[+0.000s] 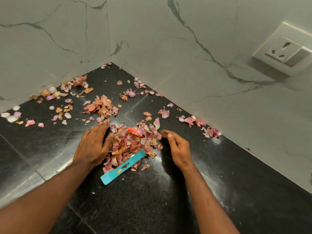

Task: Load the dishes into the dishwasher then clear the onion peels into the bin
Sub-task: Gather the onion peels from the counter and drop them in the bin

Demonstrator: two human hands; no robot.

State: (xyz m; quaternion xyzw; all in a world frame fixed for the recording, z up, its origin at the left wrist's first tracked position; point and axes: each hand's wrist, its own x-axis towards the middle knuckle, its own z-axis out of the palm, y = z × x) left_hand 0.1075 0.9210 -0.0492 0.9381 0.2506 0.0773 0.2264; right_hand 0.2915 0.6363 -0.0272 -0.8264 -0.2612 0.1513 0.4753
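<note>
A heap of pink and orange onion peels [130,144] lies on the black granite counter [135,200], between my two hands. My left hand [93,146] lies flat with straight fingers against the heap's left side. My right hand [177,147] stands on its edge at the heap's right, fingers loosely curved, holding nothing. A teal card strip [118,171] sticks out from under the heap toward me, and a red wrapper [135,131] lies on top. More peels [101,105] are scattered toward the corner and along both walls.
White marble-look walls meet in a corner [110,61] behind the peels. A white wall socket with a switch [285,51] sits on the right wall. Loose peels [211,131] lie at the foot of the right wall and others [11,116] at the far left.
</note>
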